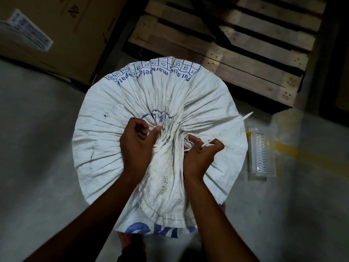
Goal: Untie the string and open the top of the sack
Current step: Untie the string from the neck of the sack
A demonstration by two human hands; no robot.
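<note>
At the centre of the frame stands a white woven sack, its top bunched into a tied neck. The left hand is clenched around the gathered neck, while to its right the right hand pinches the white string. The untying seems underway; next the string likely needs pulling free of the neck.

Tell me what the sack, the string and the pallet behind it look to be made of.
Sack: apparently woven plastic, matte white with blue print; it pleats in sharp, papery creases.
String: thin whitish cord, seemingly twisted or beaded, pinched by the right hand; its fibre cannot be told.
Pallet: bare unfinished wood, pale planks with visible nail heads.
</note>
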